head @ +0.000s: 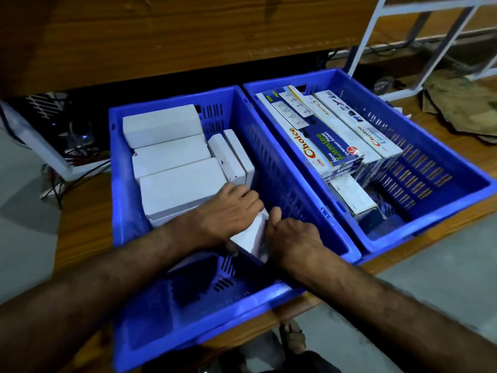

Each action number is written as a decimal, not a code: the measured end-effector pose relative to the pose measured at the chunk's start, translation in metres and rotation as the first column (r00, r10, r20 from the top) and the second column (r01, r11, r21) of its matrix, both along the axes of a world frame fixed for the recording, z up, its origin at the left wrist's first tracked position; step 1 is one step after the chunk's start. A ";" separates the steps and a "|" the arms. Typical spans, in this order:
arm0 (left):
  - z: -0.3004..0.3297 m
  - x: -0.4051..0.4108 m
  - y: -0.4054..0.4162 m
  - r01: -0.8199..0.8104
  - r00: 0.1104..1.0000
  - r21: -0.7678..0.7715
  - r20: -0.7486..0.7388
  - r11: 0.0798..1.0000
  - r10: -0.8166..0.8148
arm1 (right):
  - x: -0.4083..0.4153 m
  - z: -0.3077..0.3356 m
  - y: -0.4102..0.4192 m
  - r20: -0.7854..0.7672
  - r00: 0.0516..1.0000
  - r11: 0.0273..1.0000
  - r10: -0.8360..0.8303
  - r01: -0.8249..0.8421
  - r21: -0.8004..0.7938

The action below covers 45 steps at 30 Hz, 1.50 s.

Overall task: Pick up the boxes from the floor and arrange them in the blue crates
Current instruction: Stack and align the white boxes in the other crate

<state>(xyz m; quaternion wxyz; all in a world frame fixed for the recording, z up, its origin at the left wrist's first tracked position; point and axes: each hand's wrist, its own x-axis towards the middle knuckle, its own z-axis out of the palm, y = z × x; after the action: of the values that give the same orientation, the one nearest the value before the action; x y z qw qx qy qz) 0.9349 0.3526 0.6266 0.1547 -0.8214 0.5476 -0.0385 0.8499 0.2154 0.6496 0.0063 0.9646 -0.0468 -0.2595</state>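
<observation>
Wooden platform (pixel 80 238) under two blue crates (pixel 269 135), grey floor (pixel 430 265)

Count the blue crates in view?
2. The left crate sits in front of the person, both hands inside it; the right crate sits beside it, touching, holding printed boxes.

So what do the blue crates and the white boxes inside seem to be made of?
The blue crates look like moulded plastic, slightly glossy, with slotted vent walls and rounded rims. The white boxes appear to be matte cardboard, with crisp folded edges and flat faces. The printed boxes look like glossy coated card, probably.
</observation>
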 end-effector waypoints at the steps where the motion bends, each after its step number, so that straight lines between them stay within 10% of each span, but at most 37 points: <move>1: 0.001 -0.005 0.014 -0.022 1.000 -0.053 0.017 0.998 0.023 | 0.002 0.001 0.000 0.040 0.999 1.000 0.024 -0.024 0.006; 11: 0.001 -0.051 0.068 -0.608 0.790 0.088 -0.030 0.789 0.612 | 0.046 0.008 0.016 0.239 0.893 0.868 0.381 -0.435 0.240; 22: -0.002 -0.051 0.054 -0.831 0.533 0.145 -0.072 0.537 0.843 | 0.064 -0.039 0.019 0.384 0.752 0.772 0.535 -0.620 0.138; 34: 0.007 -0.054 0.051 -0.844 0.525 0.113 -0.029 0.524 0.851 | 0.060 -0.036 0.028 0.397 0.681 0.750 0.616 -0.660 -0.032; 45: 0.021 -0.076 0.052 -0.753 0.627 -0.230 0.030 0.616 0.778 | 0.050 -0.022 0.001 0.583 0.530 0.732 0.616 -0.659 -0.175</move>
<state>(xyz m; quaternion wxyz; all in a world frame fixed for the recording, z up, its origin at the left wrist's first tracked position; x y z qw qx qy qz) 0.8587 0.4044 0.6474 0.1092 -0.9831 0.1267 -0.0742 0.8996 0.2160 0.6278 0.0531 0.9432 0.3176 0.0822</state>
